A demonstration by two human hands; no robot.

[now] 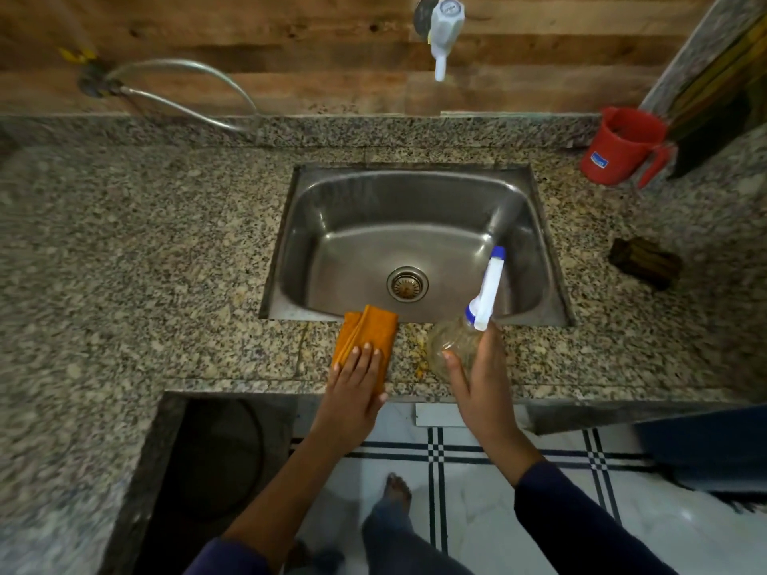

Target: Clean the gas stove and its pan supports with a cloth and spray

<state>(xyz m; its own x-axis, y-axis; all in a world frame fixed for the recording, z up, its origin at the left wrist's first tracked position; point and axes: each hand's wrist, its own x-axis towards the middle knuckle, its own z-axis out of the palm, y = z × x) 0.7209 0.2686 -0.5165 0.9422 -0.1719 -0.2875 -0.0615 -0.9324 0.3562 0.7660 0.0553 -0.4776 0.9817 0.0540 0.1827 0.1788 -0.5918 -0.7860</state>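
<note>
Head view: left hand point(352, 381) flat on cloth point(367, 336), right hand point(481, 377) grips spray bottle point(456, 342)

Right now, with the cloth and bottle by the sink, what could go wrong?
The orange cloth's far end lies on the sink's front rim, so a forward push could slide it into the basin. The right grip holds the spray bottle beside that rim; if the hold loosens, it could tip in.
</note>
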